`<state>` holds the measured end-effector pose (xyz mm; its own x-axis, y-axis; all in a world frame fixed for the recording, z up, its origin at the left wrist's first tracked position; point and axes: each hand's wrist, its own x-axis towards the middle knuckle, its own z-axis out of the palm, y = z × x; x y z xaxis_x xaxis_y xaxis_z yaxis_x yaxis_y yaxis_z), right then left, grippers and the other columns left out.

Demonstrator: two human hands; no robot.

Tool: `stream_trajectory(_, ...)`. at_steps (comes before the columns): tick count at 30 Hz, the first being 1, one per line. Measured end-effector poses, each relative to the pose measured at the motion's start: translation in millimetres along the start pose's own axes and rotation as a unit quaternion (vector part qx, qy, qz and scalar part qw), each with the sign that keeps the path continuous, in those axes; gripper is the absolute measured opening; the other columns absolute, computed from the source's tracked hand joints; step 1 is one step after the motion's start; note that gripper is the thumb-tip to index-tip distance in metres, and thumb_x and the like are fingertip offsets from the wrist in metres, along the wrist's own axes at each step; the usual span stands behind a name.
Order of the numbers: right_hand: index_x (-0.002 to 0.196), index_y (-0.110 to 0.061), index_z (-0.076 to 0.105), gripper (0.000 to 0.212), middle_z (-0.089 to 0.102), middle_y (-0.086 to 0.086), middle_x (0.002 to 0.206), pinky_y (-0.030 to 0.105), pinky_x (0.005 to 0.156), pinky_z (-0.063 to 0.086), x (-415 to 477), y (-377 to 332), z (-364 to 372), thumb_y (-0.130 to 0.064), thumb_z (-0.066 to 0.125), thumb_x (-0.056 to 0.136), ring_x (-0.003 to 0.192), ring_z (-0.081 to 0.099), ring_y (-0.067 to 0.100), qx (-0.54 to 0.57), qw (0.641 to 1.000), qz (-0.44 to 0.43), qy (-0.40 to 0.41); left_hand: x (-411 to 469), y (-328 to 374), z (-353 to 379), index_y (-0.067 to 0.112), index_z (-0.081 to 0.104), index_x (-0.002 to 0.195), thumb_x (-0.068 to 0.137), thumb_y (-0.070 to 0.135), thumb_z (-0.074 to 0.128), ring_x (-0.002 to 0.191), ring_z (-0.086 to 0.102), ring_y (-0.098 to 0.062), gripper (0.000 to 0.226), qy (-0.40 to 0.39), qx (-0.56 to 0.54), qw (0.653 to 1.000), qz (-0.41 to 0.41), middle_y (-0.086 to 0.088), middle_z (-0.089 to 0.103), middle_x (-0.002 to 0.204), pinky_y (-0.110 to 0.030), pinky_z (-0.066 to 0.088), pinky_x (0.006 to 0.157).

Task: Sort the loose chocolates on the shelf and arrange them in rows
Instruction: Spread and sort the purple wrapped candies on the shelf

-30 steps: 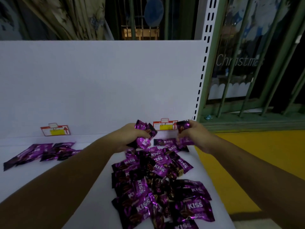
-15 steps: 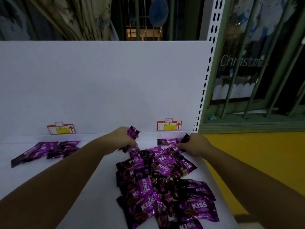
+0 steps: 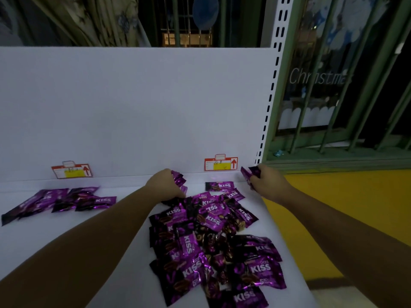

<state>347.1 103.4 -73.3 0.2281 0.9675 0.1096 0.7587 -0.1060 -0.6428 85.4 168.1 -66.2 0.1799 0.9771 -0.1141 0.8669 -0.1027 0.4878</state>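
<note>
A few purple chocolates (image 3: 179, 179) are gripped in the left hand (image 3: 164, 185) at the far edge of the loose pile (image 3: 211, 241) on the white shelf (image 3: 111, 241). A second bunch (image 3: 248, 173) is clutched in the right hand (image 3: 265, 184), near the right price tag (image 3: 220, 162). A short row (image 3: 60, 200) is laid at far left.

Bare shelf (image 3: 55, 230) between left row (image 3: 62, 198) and heap (image 3: 211, 241); back panel (image 3: 133, 107) behind.
</note>
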Motion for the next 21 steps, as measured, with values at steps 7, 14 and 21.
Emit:
stream_trajectory(7,0.073,-0.016,0.049,0.025,0.05,0.001,0.068,0.028,0.055,0.039,-18,-14,-12,0.007,0.057,0.079,0.061,0.046,0.017,0.141,0.987,0.013,-0.075,5,1,-10,0.014,0.046,0.086,0.077,0.024,0.072,0.074,0.052,-0.018,0.029,0.072,-0.072,0.986,0.133,-0.001,0.053,0.079,-0.029,0.041,0.062)
stream_trajectory(14,0.078,-0.01,0.056,0.026,0.054,0.005,0.074,0.026,0.058,0.04,-27,-18,-5,-0.03,0.073,0.08,0.065,0.05,0.019,-0.024,0.961,0.003,-0.275,1,11,-19,0.016,0.049,0.084,0.075,0.017,0.072,0.076,0.055,-0.017,0.025,0.033,-0.054,0.986,0.156,-0.002,0.056,0.083,-0.023,0.041,0.058)
stream_trajectory(21,0.092,-0.005,0.063,0.032,0.065,0.01,0.088,0.033,0.067,0.05,-25,-16,-3,-0.017,0.08,0.068,0.078,0.062,0.025,-0.044,0.966,0.024,-0.255,-6,20,-15,0.008,0.05,0.091,0.074,0.003,0.063,0.072,0.053,-0.017,0.022,-0.005,-0.08,0.987,0.138,-0.009,0.056,0.083,-0.03,0.045,0.063)
